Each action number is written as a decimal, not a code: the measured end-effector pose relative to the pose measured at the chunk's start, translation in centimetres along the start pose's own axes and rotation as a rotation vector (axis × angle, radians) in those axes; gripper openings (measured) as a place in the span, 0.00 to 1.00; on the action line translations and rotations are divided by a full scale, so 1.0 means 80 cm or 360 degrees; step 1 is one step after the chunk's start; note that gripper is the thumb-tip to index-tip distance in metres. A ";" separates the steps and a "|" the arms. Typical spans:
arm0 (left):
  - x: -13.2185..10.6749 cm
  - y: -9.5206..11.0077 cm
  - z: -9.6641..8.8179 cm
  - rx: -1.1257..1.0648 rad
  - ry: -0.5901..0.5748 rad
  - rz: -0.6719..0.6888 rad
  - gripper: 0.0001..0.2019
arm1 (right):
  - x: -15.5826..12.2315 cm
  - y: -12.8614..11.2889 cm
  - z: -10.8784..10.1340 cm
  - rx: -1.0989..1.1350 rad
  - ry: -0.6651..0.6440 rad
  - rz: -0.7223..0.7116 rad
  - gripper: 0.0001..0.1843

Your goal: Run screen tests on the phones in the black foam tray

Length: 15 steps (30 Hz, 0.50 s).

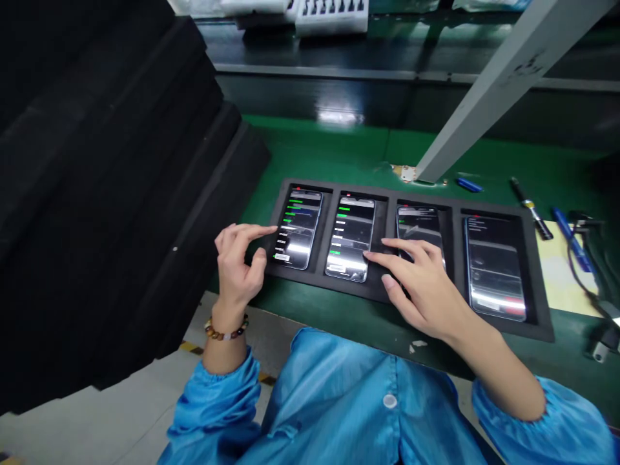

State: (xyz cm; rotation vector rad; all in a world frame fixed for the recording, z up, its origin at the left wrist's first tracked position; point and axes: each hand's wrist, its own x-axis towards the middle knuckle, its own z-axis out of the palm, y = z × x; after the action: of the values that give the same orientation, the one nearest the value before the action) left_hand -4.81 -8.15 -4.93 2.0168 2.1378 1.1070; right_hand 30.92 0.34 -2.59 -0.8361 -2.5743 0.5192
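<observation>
1. Left hand (238, 261), centre left of the frame: empty, index finger extended, the others loosely curled; fingertip at the left edge of the first phone, contact cannot be told
2. Right hand (422, 279), right of centre: empty, fingers spread; index fingertip at the lower right edge of the second phone, palm above the third phone
3. First phone (300, 229), centre of the frame: screen lit, green and white lines on black
4. Second phone (351, 236), just right of it: screen lit, similar lines
5. Third phone (420, 221): partly hidden by the right hand
6. Fourth phone (496, 268), right of the frame: dark screen with reflections
7. Black tray (538, 287), one phone in each of four compartments, lying on a green bench (329, 139)
8. Beaded bracelet (226, 332), on the left wrist
9. Black foam stack (121, 194), left side
10. Grey post (494, 90), upper right
11. Black pen (531, 208), blue pen (572, 239), yellow paper (557, 278), right edge
12. White rack (332, 18), top centre
</observation>
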 end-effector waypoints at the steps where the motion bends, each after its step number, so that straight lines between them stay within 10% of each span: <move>1: -0.002 -0.002 0.000 0.0003 -0.0002 -0.0003 0.16 | 0.009 -0.001 0.004 -0.0014 -0.0008 -0.0006 0.23; 15: -0.021 -0.018 -0.006 -0.0049 -0.0136 0.0249 0.20 | -0.037 0.018 -0.021 -0.0140 0.0266 0.0383 0.25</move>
State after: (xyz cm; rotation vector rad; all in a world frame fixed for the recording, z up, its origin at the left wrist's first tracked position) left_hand -5.95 -9.77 -6.03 2.2073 1.9405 1.0418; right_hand 34.63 -0.01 -2.50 -1.1770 -2.3722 0.3869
